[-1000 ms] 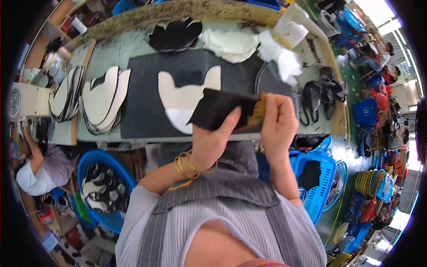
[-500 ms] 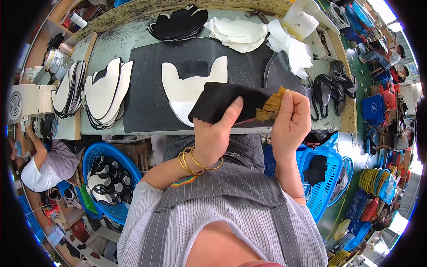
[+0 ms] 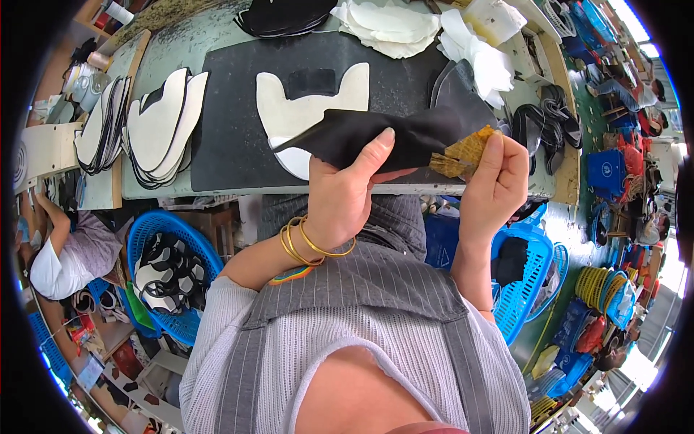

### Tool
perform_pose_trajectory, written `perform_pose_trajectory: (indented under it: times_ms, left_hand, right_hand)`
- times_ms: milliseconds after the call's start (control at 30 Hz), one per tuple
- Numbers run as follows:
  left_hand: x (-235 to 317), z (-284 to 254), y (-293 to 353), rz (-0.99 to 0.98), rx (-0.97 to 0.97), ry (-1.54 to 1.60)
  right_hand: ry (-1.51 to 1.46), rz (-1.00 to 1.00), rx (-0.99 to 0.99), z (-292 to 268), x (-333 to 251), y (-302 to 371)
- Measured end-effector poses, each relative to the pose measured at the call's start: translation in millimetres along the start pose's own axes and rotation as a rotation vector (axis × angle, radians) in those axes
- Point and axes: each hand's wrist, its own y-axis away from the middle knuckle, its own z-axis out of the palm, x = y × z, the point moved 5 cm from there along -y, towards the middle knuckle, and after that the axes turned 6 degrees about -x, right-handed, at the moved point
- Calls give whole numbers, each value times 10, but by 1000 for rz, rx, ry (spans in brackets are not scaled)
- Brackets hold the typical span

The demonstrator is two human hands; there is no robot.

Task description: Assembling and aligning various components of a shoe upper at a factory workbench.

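My left hand (image 3: 341,195) grips a floppy black leather-like piece (image 3: 361,136), thumb on top and fingers beneath. The piece stretches to the right above the bench, its left corner drawn to a point. Between thumb and bent fingers, my right hand (image 3: 497,181) pinches a ragged yellow-brown piece (image 3: 463,153), against the right end of the black one; its exact kind cannot be told. Behind them, a white U-shaped shoe-upper piece (image 3: 278,98) with a black patch (image 3: 311,82) in its notch lies on a black mat (image 3: 231,108), partly covered by the held piece.
Stacked white-and-black cut pieces (image 3: 163,130) lie left on the bench. A black stack (image 3: 282,16) and white sheets (image 3: 390,27) sit at the back. Dark pieces (image 3: 553,119) lie right. Blue baskets (image 3: 217,249) (image 3: 531,289) stand below on both sides. Another person (image 3: 76,253) works at far left.
The black piece has been pulled out longer and twisted, its left corner now pointed. My right hand moved slightly right with the yellow-brown piece. The whole bench sits higher in view.
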Motion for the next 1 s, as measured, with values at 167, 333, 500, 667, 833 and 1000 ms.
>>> perform_pose_trajectory:
  times_ms: [167, 333, 500, 667, 833, 1000]
  left_hand:
    - [-9, -14, 64, 13, -31, -70]
    - [-24, 0, 91, 22, -83, -154]
    - [-77, 27, 94, 30, -104, -179]
    - [52, 44, -100, 155, 5, -158]
    - [498, 161, -88, 319, -27, -164]
    - [413, 340, -158, 251, -71, -241]
  right_hand:
    - [-55, 138, 8, -132, 101, 63]
    - [-65, 189, 32, -249, 199, 127]
    - [-89, 253, 51, -392, 360, 151]
    - [1, 406, 245, -911, 820, 93]
    - [664, 61, 109, -1085, 1215, 827]
    - [570, 677, -293, -547, 2531, 1926]
